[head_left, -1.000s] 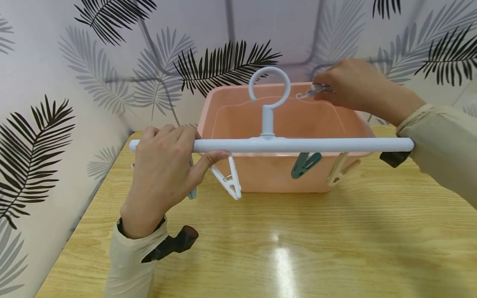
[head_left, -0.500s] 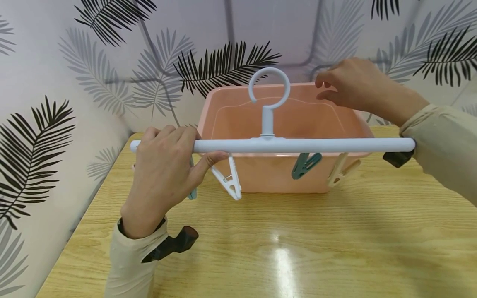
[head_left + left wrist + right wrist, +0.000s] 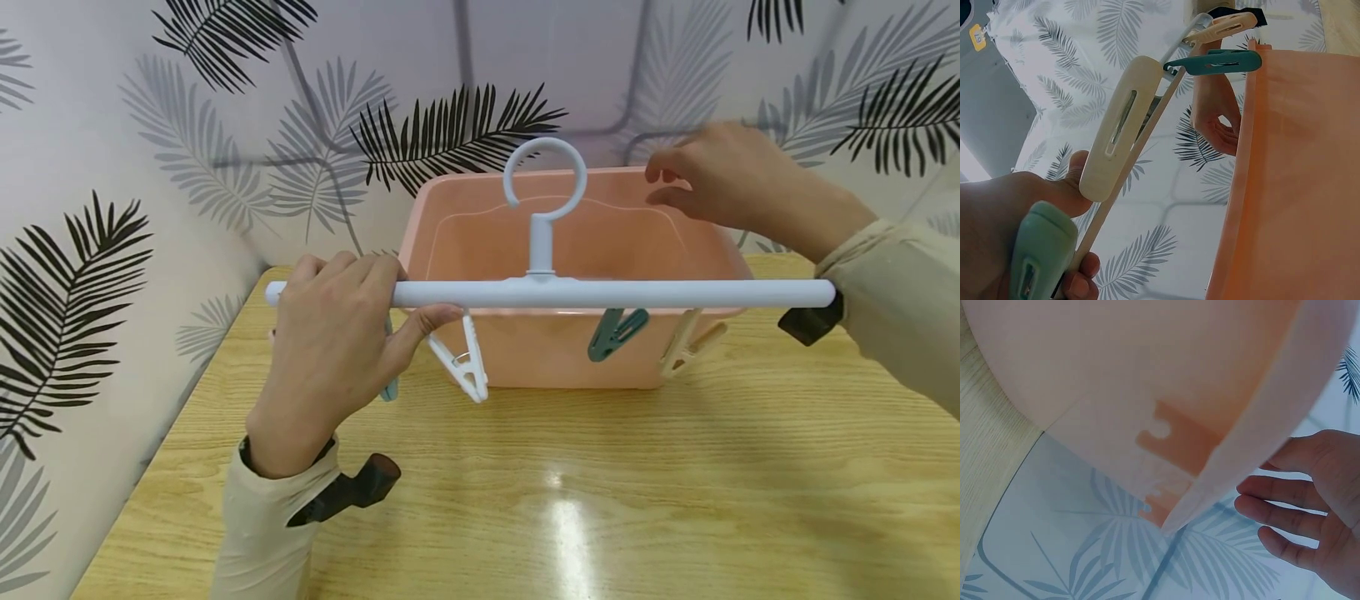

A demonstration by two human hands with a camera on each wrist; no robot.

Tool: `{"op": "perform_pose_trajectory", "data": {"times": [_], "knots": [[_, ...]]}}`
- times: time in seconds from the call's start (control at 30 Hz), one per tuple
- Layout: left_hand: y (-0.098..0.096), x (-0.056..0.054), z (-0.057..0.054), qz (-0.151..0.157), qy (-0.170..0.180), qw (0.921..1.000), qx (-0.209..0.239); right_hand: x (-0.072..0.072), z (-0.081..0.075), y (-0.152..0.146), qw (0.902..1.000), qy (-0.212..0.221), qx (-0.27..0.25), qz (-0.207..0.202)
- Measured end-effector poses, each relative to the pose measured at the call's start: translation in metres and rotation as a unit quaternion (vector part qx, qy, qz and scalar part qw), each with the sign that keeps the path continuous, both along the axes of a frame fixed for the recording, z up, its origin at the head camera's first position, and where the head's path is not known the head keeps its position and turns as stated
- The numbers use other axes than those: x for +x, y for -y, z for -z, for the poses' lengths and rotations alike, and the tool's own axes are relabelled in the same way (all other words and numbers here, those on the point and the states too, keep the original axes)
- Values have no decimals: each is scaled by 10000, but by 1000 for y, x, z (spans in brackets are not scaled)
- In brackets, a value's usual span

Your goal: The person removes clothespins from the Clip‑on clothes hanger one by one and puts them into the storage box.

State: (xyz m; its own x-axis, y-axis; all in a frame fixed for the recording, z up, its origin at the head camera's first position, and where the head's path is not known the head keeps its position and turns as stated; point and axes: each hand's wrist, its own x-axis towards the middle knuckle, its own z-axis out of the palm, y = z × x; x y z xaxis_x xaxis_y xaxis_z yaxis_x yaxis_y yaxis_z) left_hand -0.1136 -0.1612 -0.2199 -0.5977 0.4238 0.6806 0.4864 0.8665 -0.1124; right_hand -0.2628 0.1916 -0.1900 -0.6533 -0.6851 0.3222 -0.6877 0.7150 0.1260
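A white clip hanger [image 3: 645, 293] with a ring-shaped hook stands out in front of the peach basin [image 3: 547, 358]. My left hand [image 3: 322, 358] grips its bar near the left end, thumb along the front. Clips hang from the bar: a white clip [image 3: 467, 367] beside my thumb, a dark green clip [image 3: 615, 335] and a beige clip [image 3: 690, 343] farther right. Partly behind my hand is a mint green clip [image 3: 1041, 250], nearer in the left wrist view. My right hand [image 3: 731, 179], fingers loosely bent and holding nothing, hovers by the basin's back right rim.
The basin stands on a wood-grain table [image 3: 480, 483] close to a leaf-patterned cloth backdrop [image 3: 247, 142]. Its lower inside is hidden behind the hanger bar and front rim. A black wrist camera [image 3: 367, 483] is strapped to the left sleeve.
One second ago my right hand pinched a small silvery clip with a hook over the basin; it has let go and the clip is out of sight. That hand has drifted slightly right.
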Motion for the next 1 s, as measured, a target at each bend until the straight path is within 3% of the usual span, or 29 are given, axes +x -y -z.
{"op": "perform_pose_trajectory", "data": {"times": [0.63, 0.87, 1.0], "knots": [[-1, 1, 1, 12, -48, 10000, 48, 9, 6, -10, 9998, -146, -109, -34], [0, 1, 1, 25, -20, 10000, 50, 16, 11, -21, 9987, -357, -219, -297], [0, 2, 1, 10, -54, 10000, 34, 20, 9, -27, 9992, -221, -310, -148]]}}
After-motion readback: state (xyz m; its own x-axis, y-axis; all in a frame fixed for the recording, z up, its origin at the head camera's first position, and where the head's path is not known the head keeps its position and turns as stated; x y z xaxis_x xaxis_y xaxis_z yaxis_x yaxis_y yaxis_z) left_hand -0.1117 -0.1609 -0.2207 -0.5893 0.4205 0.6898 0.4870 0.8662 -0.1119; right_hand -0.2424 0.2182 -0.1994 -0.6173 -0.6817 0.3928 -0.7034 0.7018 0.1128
